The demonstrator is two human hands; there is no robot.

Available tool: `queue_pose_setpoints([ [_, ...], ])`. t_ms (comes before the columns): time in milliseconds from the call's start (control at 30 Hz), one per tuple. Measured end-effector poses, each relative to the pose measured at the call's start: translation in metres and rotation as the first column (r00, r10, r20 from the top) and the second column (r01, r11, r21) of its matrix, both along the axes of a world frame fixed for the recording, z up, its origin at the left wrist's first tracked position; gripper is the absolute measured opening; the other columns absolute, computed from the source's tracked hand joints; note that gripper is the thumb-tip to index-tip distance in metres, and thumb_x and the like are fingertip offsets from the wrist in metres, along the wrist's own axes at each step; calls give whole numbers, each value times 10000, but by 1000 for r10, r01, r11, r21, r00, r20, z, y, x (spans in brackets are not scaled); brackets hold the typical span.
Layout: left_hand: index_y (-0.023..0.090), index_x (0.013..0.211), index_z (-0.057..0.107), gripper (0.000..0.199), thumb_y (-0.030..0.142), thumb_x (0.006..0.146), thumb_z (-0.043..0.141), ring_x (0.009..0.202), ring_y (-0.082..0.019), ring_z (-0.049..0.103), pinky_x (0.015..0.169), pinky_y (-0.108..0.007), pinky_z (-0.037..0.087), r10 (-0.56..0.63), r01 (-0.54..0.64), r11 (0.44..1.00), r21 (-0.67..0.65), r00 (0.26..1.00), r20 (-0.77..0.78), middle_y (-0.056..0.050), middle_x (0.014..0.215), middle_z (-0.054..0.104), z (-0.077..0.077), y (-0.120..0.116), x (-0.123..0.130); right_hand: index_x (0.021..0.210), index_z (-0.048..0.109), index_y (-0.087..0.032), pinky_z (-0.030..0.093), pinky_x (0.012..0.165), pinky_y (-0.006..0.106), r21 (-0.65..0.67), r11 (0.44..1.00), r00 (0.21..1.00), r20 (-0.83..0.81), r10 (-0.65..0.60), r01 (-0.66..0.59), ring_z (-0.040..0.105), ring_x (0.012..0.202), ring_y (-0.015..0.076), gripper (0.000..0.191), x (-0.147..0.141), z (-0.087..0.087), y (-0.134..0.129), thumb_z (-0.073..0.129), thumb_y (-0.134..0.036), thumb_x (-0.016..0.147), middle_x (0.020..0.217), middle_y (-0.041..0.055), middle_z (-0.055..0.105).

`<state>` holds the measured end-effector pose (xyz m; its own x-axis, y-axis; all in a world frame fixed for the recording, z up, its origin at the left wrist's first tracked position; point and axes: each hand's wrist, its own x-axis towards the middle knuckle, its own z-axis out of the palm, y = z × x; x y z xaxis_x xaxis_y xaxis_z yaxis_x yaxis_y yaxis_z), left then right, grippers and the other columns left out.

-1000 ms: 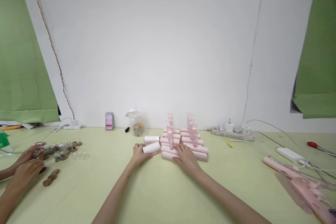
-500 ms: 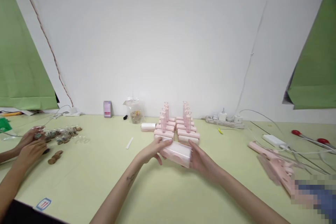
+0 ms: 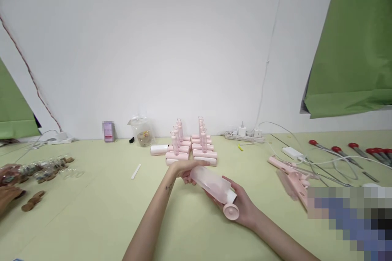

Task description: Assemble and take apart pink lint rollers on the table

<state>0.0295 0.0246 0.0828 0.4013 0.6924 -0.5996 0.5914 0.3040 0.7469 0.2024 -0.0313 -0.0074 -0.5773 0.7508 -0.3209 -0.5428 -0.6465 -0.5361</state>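
A translucent pale pink bottle-shaped piece (image 3: pixel 211 181) lies tilted between my hands, above the near part of the table. At its near end are a white neck (image 3: pixel 232 196) and a round pink lid (image 3: pixel 231 211) hanging open. My right hand (image 3: pixel 243 206) grips it from below, around the neck end. My left hand (image 3: pixel 185 171) holds the far end, thumb stretched over the top and fingers curled beneath. Just beyond my hands, pink cylindrical pieces (image 3: pixel 205 153) lie in two columns, with several upright translucent pink parts with looped tops (image 3: pixel 203 140) among them.
Left of the columns lies a white cylinder (image 3: pixel 159 150), near a white strip (image 3: pixel 136 171) and a clear bag (image 3: pixel 143 132). A power strip (image 3: pixel 245 136) stands by the wall. Pink parts (image 3: pixel 294 175), cables and red-ended tools (image 3: pixel 336 149) lie right. Another person's hand (image 3: pixel 9 195) works among small jars at left.
My view has swung right. The pink piece has tilted with its near end down toward me, so the white neck and round lid now show. My right hand has moved under it.
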Motion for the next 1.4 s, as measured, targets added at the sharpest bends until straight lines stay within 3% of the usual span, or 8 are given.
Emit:
queue_pose_setpoints([
  [267, 181, 800, 502, 462, 622, 690, 418, 392, -100, 411, 389, -228, 393, 160, -218, 937, 273, 963, 218, 45, 483, 432, -32, -1, -6, 860, 544, -207, 486, 749, 240, 76, 956, 955, 71, -288, 283, 588, 836, 147, 228, 4, 5, 11, 643, -205, 655, 841, 17, 636],
  [567, 204, 896, 469, 376, 542, 735, 440, 844, -183, 464, 817, -330, 374, 252, -407, 685, 604, 910, 328, -17, 839, 475, -85, -24, -34, 1153, 427, -272, 494, 716, 214, 279, 828, 851, 62, -521, 486, 570, 790, 120, 490, 21, 24, 6, 629, -196, 712, 856, 2, 618],
  [733, 232, 1114, 415, 467, 391, 705, 572, 1096, -230, 342, 932, -364, 286, 185, -284, 533, 797, 958, 218, -65, 1102, 436, -82, -48, -29, 1111, 496, -211, 498, 653, 238, 360, 851, 907, 30, -420, 382, 554, 744, 141, 367, 13, 40, -12, 577, -215, 753, 918, 43, 616],
  [967, 225, 1019, 538, 439, 434, 648, 647, 903, -212, 451, 772, -305, 390, -303, 339, 356, 871, 923, -236, -52, 969, 529, -77, -75, -5, 943, 599, -165, 475, 727, 266, 364, 862, 923, 14, -384, 353, 535, 763, 153, 193, 4, 40, -22, 545, -229, 768, 944, 56, 606],
  [1067, 202, 894, 593, 239, 343, 702, 615, 885, -203, 465, 738, -284, 391, -288, 286, 413, 865, 942, -174, -53, 907, 554, -87, -75, -1, 926, 606, -171, 467, 711, 266, 382, 856, 924, 14, -381, 347, 525, 768, 155, 185, 9, 43, -21, 533, -244, 773, 938, 59, 604],
  [1200, 176, 782, 599, 190, 354, 730, 558, 704, -155, 500, 619, -256, 402, -37, -216, 717, 662, 938, 345, -28, 751, 569, -84, -68, 1, 999, 571, -187, 448, 683, 276, 477, 837, 935, 81, -344, 266, 517, 753, 158, 243, 13, 46, -23, 523, -265, 774, 955, 68, 595],
  [1300, 142, 760, 585, 283, 421, 723, 557, 552, -108, 462, 507, -218, 377, 282, -576, 798, 179, 618, 734, -14, 635, 548, -75, -62, 3, 1070, 522, -198, 429, 642, 271, 551, 833, 954, 215, -207, 56, 514, 679, 140, 338, 9, 43, -27, 561, -271, 743, 921, 60, 597],
  [1400, 131, 690, 561, 275, 400, 684, 620, 511, -73, 415, 504, -191, 356, 385, -633, 767, -103, 326, 863, 15, 573, 501, -72, -60, 5, 1117, 475, -209, 417, 613, 266, 521, 842, 935, 349, -63, -138, 510, 618, 122, 438, 0, 37, -32, 601, -267, 702, 870, 44, 604],
])
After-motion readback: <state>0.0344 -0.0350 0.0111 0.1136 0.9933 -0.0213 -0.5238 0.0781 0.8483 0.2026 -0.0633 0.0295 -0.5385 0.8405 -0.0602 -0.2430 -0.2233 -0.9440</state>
